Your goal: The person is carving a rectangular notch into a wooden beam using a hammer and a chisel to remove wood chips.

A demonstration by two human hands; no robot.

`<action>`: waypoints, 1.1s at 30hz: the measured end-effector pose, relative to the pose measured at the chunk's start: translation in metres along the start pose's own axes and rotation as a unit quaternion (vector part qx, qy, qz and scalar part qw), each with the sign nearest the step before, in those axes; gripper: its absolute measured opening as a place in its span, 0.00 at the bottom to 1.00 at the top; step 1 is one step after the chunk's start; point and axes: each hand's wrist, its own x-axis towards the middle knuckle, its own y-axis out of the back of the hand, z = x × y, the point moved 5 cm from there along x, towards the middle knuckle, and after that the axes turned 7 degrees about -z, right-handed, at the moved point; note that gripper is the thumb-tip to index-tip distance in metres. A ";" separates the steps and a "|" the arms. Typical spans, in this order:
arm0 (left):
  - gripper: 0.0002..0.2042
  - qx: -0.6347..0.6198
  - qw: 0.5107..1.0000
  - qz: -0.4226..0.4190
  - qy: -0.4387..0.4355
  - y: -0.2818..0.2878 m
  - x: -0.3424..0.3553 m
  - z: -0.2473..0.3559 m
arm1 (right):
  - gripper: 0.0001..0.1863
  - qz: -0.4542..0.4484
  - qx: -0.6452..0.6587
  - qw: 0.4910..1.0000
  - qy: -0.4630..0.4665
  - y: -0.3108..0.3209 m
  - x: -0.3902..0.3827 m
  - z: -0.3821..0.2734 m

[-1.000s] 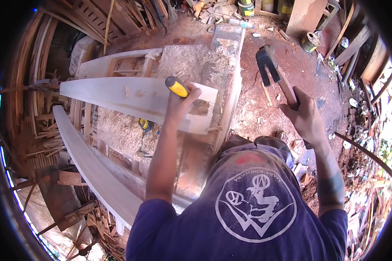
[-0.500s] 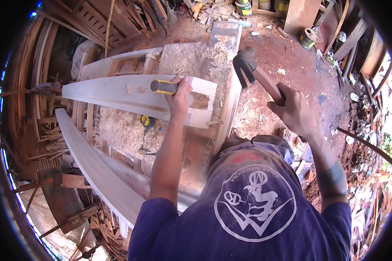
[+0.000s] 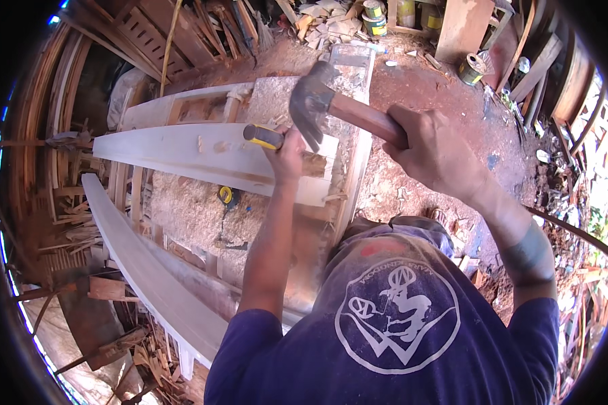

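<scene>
Hammer point(image 3: 331, 108) raised in right hand point(image 3: 436, 152); left hand point(image 3: 287, 152) grips yellow-handled chisel point(image 3: 263, 137).

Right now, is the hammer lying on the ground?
No, the right hand grips the hammer by its wooden handle, raised above the pale plank, near the yellow-handled tool in the left hand.

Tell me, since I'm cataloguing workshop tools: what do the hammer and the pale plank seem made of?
Hammer: dark, dull head, likely steel; reddish-brown handle looks like smooth wood. Pale plank: light, planed wood, apparently unfinished, with sawdust heaped beside it.
</scene>
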 end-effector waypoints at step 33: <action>0.16 -0.002 0.997 -0.022 0.068 0.007 -0.012 -0.013 | 0.11 0.018 -0.062 0.996 0.056 0.021 0.052 -0.046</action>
